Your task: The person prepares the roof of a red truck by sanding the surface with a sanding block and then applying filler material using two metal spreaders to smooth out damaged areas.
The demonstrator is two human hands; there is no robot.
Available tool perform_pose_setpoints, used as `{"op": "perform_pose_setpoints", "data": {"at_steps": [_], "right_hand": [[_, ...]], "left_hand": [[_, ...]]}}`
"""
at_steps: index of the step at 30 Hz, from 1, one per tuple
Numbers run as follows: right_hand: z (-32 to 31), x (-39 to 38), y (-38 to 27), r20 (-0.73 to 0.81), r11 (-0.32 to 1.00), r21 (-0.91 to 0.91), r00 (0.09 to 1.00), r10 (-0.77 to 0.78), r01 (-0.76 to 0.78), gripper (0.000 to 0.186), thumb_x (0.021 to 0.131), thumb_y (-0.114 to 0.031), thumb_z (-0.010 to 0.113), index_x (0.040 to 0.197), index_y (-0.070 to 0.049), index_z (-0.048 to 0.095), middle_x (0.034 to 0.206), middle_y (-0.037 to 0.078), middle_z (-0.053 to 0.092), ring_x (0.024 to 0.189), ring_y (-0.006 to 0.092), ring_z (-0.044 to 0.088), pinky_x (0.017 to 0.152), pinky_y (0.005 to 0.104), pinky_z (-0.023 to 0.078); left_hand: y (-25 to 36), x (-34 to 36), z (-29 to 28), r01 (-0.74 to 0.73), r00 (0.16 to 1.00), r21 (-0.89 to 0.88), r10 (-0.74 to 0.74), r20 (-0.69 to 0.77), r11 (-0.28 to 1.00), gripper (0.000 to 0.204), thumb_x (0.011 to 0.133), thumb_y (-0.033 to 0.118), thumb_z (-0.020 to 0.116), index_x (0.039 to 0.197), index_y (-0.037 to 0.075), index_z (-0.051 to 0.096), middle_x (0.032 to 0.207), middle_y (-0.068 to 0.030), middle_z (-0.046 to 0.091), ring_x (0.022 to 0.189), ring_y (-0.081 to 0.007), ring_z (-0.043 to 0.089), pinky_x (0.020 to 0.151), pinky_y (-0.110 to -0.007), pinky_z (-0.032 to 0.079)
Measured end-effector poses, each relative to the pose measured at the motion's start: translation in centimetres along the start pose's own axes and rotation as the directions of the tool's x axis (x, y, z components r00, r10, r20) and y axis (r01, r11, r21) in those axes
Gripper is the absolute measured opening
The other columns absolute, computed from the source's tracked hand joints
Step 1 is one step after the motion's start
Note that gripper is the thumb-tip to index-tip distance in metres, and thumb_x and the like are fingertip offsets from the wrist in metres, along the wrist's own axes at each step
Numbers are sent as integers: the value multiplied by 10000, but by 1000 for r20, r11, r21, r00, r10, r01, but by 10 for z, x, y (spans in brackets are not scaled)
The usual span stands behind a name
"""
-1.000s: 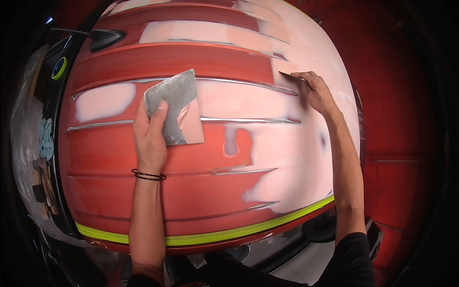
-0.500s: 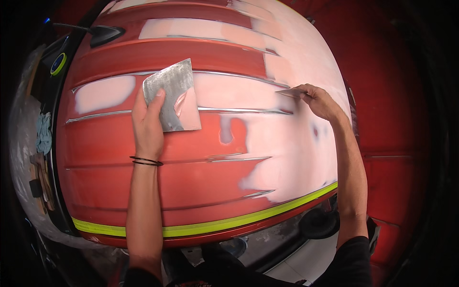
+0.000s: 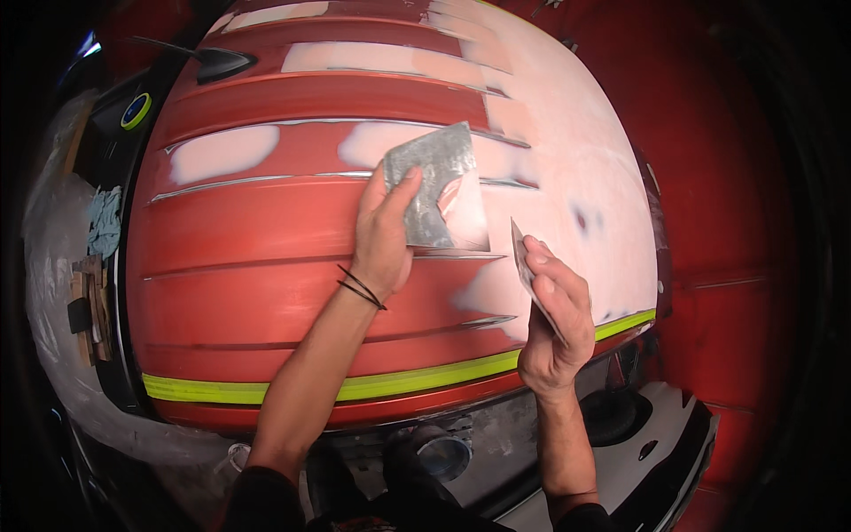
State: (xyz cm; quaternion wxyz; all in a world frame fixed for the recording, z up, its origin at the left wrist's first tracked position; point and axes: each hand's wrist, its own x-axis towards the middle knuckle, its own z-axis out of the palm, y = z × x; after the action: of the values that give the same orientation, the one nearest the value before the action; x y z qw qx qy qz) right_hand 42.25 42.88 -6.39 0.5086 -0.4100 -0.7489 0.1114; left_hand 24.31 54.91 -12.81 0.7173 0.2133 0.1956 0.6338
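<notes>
My left hand (image 3: 383, 230) grips a flat grey metal plate (image 3: 425, 191), thumb on top, with a smear of pink filler (image 3: 463, 211) near its right edge. In my right hand (image 3: 558, 324) is a thin metal spreader (image 3: 525, 270), tilted on edge and pinched between thumb and fingers. Both hands are above a red ribbed car roof (image 3: 239, 230). Pale pink filler (image 3: 576, 133) covers the roof's right part, and lighter patches (image 3: 226, 153) lie between the ribs. The roof beneath the plate is hidden.
Yellow-green masking tape (image 3: 399, 381) runs along the roof's near edge. A black fin antenna (image 3: 222, 64) stands at the far left. Left of the roof lie a roll of yellow-rimmed tape (image 3: 136, 112), a blue cloth (image 3: 105, 220) and wooden blocks (image 3: 91, 306).
The plate in my left hand has moved right. My right hand has pulled the spreader off the filled surface, back toward me and left, and turned it upright.
</notes>
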Motion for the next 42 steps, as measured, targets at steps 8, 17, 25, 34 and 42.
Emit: {"op": "perform_pose_setpoints", "data": {"at_steps": [8,17,25,34,42], "right_hand": [[-45,-80,-87,135,942,-336,990,41,7,500,872,-55,809,1325,-235,699,1377,129,612,1401,459,555,1177,634,438],[-38,-149,-212,313,984,-159,942,125,-78,556,762,-143,928,1253,-338,755,1306,77,568,1349,417,530,1072,566,510],[-7,-115,-228,410,960,-273,910,63,57,656,770,70,758,1335,-263,748,1338,101,591,1355,432,542,1092,569,446],[22,-91,-280,239,931,-364,967,86,7,623,837,82,689,1399,-185,711,1381,116,625,1369,402,562,1136,539,412],[35,-43,-293,297,916,-377,955,-19,136,596,853,43,683,1390,-214,721,1373,72,640,1348,359,567,1103,513,420]], "left_hand": [[-46,-115,65,419,906,-251,-421,47,873,381,1154,227,550,1510,95,531,1396,-72,655,1252,-206,675,1054,-420,587],[38,-294,40,494,828,-310,-548,-116,812,417,1151,191,545,1559,111,512,1430,-89,649,1293,-221,667,1099,-426,566],[156,-347,24,207,924,-193,-257,-282,959,347,1147,145,566,1488,81,553,1410,-61,654,1305,-189,659,1105,-389,550],[229,-331,-17,-152,927,467,290,-239,871,353,1177,229,529,1451,7,557,1317,-68,664,1207,-139,607,1106,-326,457],[215,-314,10,-247,938,614,343,-41,750,368,1182,271,509,1392,-24,575,1253,-94,681,1150,-156,610,1043,-331,488]]}}
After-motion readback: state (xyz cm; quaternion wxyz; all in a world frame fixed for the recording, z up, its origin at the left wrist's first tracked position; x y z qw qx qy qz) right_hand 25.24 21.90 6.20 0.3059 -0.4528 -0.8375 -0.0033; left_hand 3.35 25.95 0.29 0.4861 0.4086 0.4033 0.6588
